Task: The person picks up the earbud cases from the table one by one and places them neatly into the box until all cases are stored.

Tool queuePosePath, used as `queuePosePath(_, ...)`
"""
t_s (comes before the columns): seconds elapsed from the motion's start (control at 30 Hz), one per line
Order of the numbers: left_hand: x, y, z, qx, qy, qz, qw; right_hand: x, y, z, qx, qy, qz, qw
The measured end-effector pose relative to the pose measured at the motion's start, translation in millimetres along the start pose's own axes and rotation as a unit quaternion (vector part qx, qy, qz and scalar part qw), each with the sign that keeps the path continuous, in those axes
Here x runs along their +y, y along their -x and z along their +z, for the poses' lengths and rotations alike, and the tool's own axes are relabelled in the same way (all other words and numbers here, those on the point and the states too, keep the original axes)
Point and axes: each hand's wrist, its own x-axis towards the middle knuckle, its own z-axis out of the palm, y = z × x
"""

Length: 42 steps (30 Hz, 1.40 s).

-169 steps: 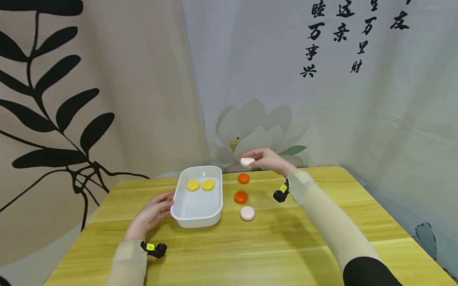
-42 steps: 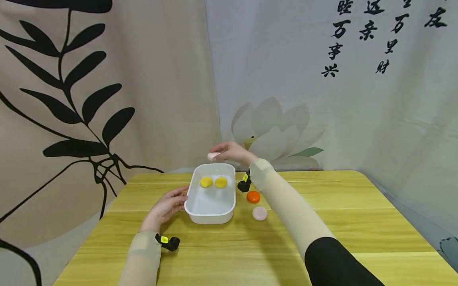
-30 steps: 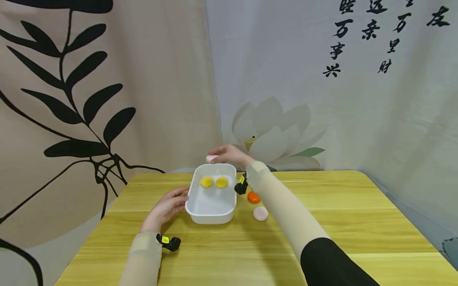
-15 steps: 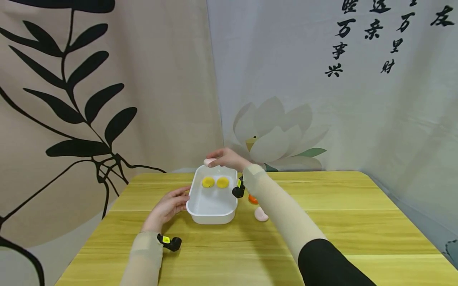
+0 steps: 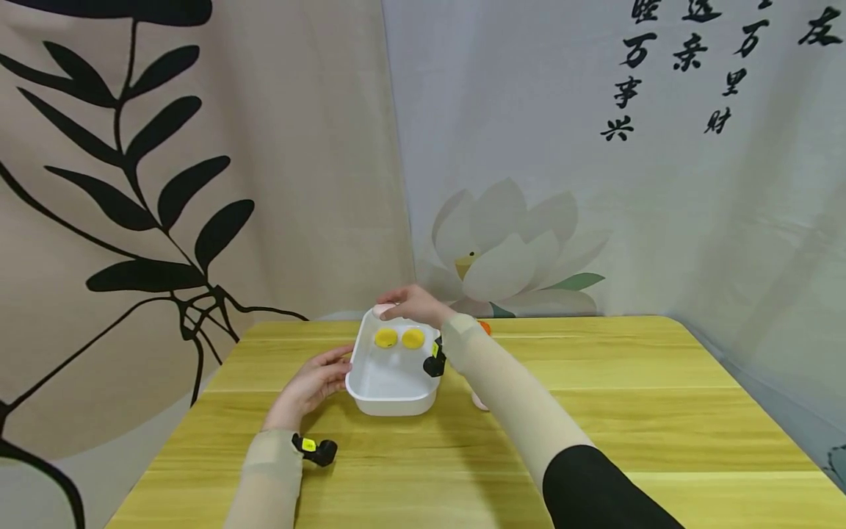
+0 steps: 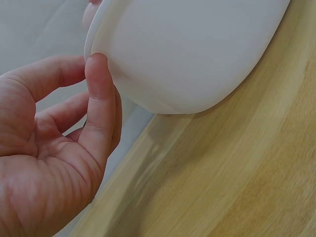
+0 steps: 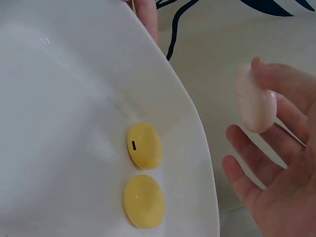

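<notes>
My left hand (image 5: 317, 382) holds the left rim of a white plastic tub (image 5: 393, 405), with thumb and fingers at the rim in the left wrist view. Inside the tub, toward its far end, lie two glossy yellow rounded discs, one (image 7: 144, 146) bearing a small dark slot and a plain one (image 7: 144, 201). My right hand (image 5: 418, 305) pinches a pale pink rounded disc (image 7: 256, 101) between thumb and fingers. In the head view it is at the tub's far left corner; the right wrist view shows it apart from the rim.
Right of the tub, an orange disc (image 5: 485, 328) and another pale pink disc (image 5: 479, 402) are partly hidden by my right arm. A wood-grain table (image 5: 648, 411) extends to both sides, with a printed curtain (image 5: 317, 184) behind it.
My right hand has carried the pale pink disc leftward from the table's right part, then lowered it to the tub's far end. My left hand stays at the rim; the head view has shifted.
</notes>
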Motion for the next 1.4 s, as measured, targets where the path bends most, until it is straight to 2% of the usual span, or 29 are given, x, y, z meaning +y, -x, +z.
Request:
queuePosePath(0.27, 0.4, -0.9, -1.7, -0.008, 0.006, 0.004, 0.9999, -1.5, -2.4, 5.7, 0.003, 0.000, -0.001, 1.000)
queuePosePath(0.67, 0.0, -0.6, 0.5, 0.003, 0.006, 0.004, 1.0000, 4.8, -2.5, 16.3, 0.014, 0.008, 0.022, 1.000)
queuePosePath(0.9, -0.8, -1.2, 1.2, -0.021, 0.027, 0.017, 0.9993, 4.9, -1.1, 20.7, 0.020, 0.022, 0.022, 0.999)
queuePosePath(1.07, -0.3, 0.0, 0.9, -0.025, 0.027, 0.018, 0.9992, 7.2, -1.4, 22.8, 0.013, 0.030, 0.025, 0.999)
queuePosePath(1.17, 1.4, 0.2, 1.5, -0.020, 0.018, 0.013, 0.9996, 9.3, -2.4, 24.4, 0.008, 0.030, 0.027, 0.999)
queuePosePath(1.4, 7.6, -0.1, 7.8, 0.016, -0.025, -0.002, 0.9995, 12.1, -2.5, 28.0, -0.002, 0.052, 0.005, 0.999)
